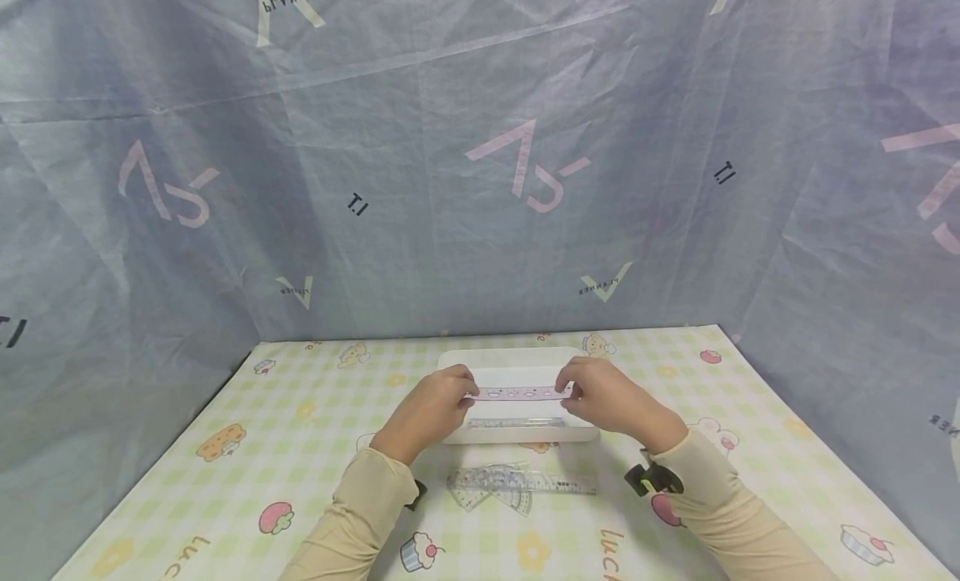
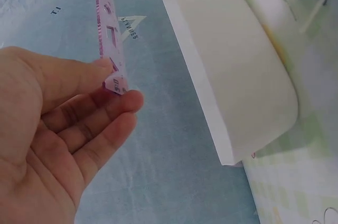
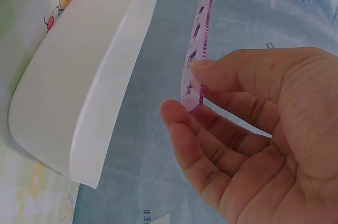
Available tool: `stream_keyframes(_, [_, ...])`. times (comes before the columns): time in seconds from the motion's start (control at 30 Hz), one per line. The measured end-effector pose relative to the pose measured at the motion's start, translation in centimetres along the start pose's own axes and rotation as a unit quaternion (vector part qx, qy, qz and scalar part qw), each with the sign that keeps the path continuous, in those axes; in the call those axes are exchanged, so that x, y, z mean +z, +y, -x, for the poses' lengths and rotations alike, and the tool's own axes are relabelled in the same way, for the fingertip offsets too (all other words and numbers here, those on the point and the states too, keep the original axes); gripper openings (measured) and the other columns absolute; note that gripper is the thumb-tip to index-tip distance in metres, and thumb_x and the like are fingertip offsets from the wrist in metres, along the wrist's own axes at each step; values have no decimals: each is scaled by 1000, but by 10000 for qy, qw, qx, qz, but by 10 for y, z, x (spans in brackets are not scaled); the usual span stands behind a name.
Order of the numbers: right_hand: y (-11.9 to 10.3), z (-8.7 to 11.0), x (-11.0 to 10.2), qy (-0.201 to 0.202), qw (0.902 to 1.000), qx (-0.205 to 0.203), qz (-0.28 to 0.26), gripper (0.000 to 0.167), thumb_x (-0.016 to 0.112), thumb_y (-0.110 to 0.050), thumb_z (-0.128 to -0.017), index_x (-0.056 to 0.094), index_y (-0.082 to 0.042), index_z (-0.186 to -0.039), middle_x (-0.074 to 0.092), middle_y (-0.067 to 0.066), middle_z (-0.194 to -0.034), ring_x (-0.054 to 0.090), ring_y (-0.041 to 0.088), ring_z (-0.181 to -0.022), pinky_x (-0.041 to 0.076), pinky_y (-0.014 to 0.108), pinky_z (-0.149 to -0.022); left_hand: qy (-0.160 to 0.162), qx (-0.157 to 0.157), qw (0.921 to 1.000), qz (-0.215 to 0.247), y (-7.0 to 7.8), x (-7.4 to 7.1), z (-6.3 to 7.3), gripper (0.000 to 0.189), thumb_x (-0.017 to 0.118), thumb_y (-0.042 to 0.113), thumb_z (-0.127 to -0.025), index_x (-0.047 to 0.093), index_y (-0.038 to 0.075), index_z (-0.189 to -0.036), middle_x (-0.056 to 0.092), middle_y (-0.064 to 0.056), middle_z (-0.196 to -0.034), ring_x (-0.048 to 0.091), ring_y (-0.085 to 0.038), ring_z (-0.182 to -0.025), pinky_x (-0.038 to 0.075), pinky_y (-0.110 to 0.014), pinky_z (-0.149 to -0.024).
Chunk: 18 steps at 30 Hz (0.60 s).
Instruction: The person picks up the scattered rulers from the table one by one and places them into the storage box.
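A pink-purple stencil ruler [image 1: 519, 393] with cut-out shapes is held level over the white tray [image 1: 517, 436]. My left hand [image 1: 435, 404] pinches its left end between thumb and fingers. At the other end, my right hand [image 1: 611, 400] pinches it the same way. Both wrist views show the ruler [image 2: 110, 28] above the tray's rim, and the star cut-out lies beside the right thumb [image 3: 211, 73]. Inside the tray, along its near side, lies a clear ruler [image 1: 517, 423].
Just in front of the tray, a clear ruler [image 1: 558, 483] and clear protractor and set-square pieces [image 1: 480, 485] lie overlapping on the checked tablecloth [image 1: 315, 464]. A grey-blue cloth curtain [image 1: 450, 256] hangs behind the table and at both sides.
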State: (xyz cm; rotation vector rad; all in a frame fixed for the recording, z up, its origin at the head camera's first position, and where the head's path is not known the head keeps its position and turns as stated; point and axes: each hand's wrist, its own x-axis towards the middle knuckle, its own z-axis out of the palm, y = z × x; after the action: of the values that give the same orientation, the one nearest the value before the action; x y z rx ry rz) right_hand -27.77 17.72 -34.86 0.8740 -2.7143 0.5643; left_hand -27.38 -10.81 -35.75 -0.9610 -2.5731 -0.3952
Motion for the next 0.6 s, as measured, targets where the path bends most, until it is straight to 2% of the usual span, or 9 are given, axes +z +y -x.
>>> stream_keyframes(0.3, [1,-2,5,-147,9998,125,-35,9,71,-9,-87,75,-7,-96,66,-3,-87,57,8,-74,51,30,-69,-56,-128,9998,131,-3,3,0,15,67,-3,-88,76,4,-98,66,0,-98,67,-18,-92,56,-31,-81])
stream_keyframes(0.6, [4,-3,11,-216,9996,157,-21,11,70,-11,-89,75,-6,-97,70,2,-93,63,15,-81,53,34,-74,-159,-218,9995,177,-5,7,-1,15,68,-2,-88,76,4,-99,67,-2,-100,67,-20,-96,56,-34,-85])
